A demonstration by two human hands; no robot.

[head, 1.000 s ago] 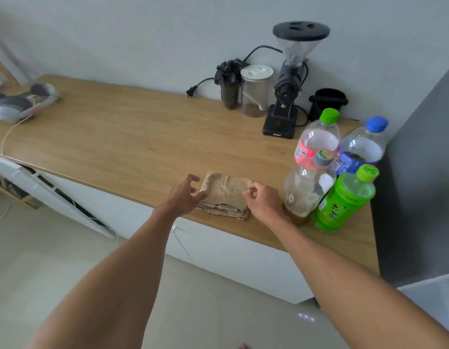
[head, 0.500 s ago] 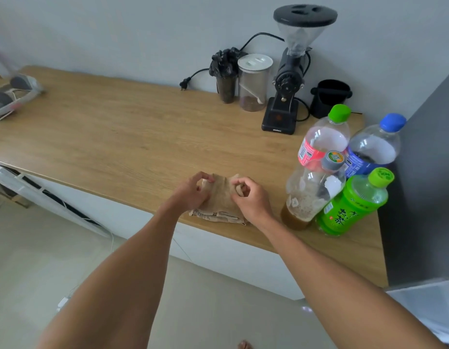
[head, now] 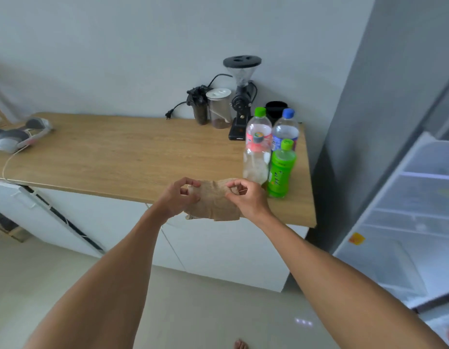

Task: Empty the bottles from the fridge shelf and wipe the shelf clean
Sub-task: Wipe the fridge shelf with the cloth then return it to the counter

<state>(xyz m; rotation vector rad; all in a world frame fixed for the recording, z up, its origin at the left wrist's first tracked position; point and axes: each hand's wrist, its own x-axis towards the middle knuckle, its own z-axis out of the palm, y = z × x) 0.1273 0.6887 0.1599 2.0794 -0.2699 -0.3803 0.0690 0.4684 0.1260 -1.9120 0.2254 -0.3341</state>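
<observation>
A folded beige cloth point(head: 213, 201) hangs lifted off the front edge of the wooden counter point(head: 122, 157). My left hand point(head: 176, 197) pinches its left top corner and my right hand point(head: 246, 197) pinches its right top corner. Several bottles stand together at the counter's right end: a green tea bottle point(head: 281, 170), a clear bottle with a grey cap point(head: 256, 163), a pink-labelled bottle with a green cap point(head: 260, 124) and a blue-capped bottle point(head: 286, 129). The open fridge door with its white shelves point(head: 407, 222) shows at the right.
A black coffee grinder point(head: 241, 96), a clear canister point(head: 219, 108), a dark jar point(head: 199, 107) and a black cup point(head: 276, 108) stand by the wall. A headset point(head: 15, 134) with a cable lies at the counter's left end. The grey fridge side point(head: 369, 122) borders the counter.
Both hands closed on the cloth and lifted it off the counter toward me. The view has pulled back and turned right, bringing the open fridge door into sight.
</observation>
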